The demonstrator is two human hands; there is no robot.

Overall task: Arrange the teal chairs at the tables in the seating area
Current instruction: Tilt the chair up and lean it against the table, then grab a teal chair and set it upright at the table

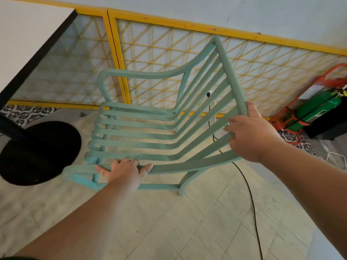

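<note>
While both arms reach forward from the bottom of the view, a teal chair [159, 128] with a slatted seat and back stands on the pale tiled floor [197, 231], turned so that its seat faces left toward a white bench [28, 40] with a black edge. That bench fills the upper left corner, and its round black base [37, 152] sits on the floor just beside the front of the chair. The left hand [124, 171] is closed over the chair's near armrest, fingers curled across the top and thumb spread out to the right. The right hand [249, 134] grips the top rail of the backrest at its near end, thumb lying along the rail and fingers wrapped round the slats. Whether the chair's legs all rest on the floor cannot be told. Behind the chair runs a yellow-framed mesh fence [187, 59] against a light wall. A black cable [249, 194] trails across the tiles at the right, and farther right a green cylinder [317, 109] leans in a red stand [293, 109].
</note>
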